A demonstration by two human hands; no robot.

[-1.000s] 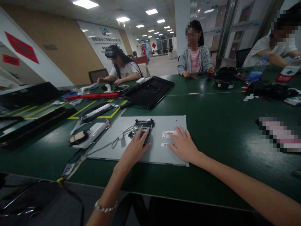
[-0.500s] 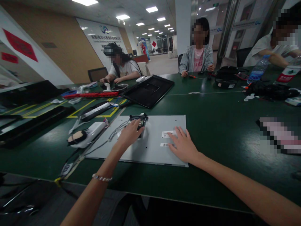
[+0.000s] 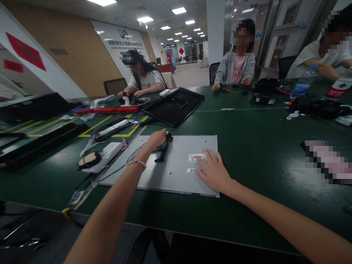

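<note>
Head | grey panel (image 3: 181,163): long axis left-right | black bracket (image 3: 164,151): leg toward wearer

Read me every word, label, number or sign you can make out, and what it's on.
"B" or "8", unclear which: white tag by the table.
Wall sign: too blurred.
Upper sticker, lower sticker on the gray panel: too small.
Blue bottle label, red bottle label: too blurred.
Pink shirt lettering: unreadable.
</note>
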